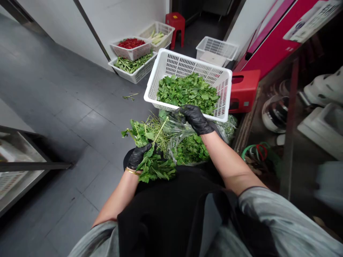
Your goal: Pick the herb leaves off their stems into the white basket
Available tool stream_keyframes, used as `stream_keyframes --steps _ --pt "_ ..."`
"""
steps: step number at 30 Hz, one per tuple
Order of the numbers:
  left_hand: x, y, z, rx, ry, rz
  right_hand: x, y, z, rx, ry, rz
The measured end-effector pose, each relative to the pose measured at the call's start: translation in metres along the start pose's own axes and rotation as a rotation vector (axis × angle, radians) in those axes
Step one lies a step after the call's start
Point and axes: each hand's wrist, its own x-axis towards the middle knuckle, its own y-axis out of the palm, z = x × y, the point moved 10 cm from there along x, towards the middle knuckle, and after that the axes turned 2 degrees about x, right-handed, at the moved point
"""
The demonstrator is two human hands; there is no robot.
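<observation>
the bunch of leafy greens [157, 166] is in the left hand [138, 156], whose gloved fingers are closed around the stems; leaves spill out over the lap side and to the far side of the grip. the right hand [195, 117], also gloved in black, is up and apart from the bunch, farther forward and to the right, just by the near rim of the white basket [187, 66]. its fingers are curled in, nearly closed, with what looks like a bit of green at the fingertips, though i cannot tell for sure what it has hold of.

the work looks partway along, judging by how things lie: a broad heap of loose leaves [189, 91] is already in the basket, and a tangle of thin stems [158, 134] lies between the left hand and the basket. what seems left is the held bunch, full of leaf, and perhaps the greens in the clear plastic bag [178, 130], below the right hand.

beyond, a red stool [245, 85] stands beside the basket, a few scraps [130, 96] lie on the tiled floor [88, 128], and red peppers [131, 43] sit above green pods [131, 65] by the wall.
</observation>
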Motion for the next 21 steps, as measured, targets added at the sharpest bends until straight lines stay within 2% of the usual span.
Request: stream_keyframes --steps 1,3,6,8,10,12,16,18,19,20,21 --pt "0.000 -0.002 -0.006 0.022 0.060 -0.035 0.001 -0.011 0.005 0.020 -0.032 -0.093" --pt "-0.001 -0.005 -0.018 0.082 0.193 -0.102 -0.002 -0.010 0.008 -0.031 -0.049 -0.135" --pt "-0.002 -0.001 -0.033 0.254 0.336 -0.162 -0.012 0.020 0.018 -0.300 -0.168 -0.075" --pt "-0.001 0.002 -0.037 0.368 0.367 -0.184 -0.013 0.041 0.024 -0.507 -0.289 -0.032" --pt "0.001 0.001 -0.038 0.428 0.359 -0.195 -0.001 0.049 0.024 -0.658 -0.355 0.009" --pt "0.003 -0.005 -0.037 0.416 0.351 -0.203 0.025 0.030 0.029 -0.736 -0.373 -0.037" --pt "0.007 -0.020 -0.029 0.228 0.273 -0.190 0.086 -0.068 0.065 -0.866 -0.335 -0.311" --pt "0.010 -0.020 -0.023 0.122 0.213 -0.170 0.103 -0.106 0.073 -1.054 -0.184 -0.355" --pt "0.011 -0.018 -0.021 0.082 0.192 -0.161 0.102 -0.116 0.076 -1.131 -0.127 -0.376" --pt "0.013 -0.015 -0.019 0.053 0.179 -0.154 0.096 -0.116 0.077 -1.129 -0.116 -0.374" --pt "0.015 -0.011 -0.017 0.039 0.165 -0.147 0.084 -0.106 0.074 -1.064 -0.130 -0.347"
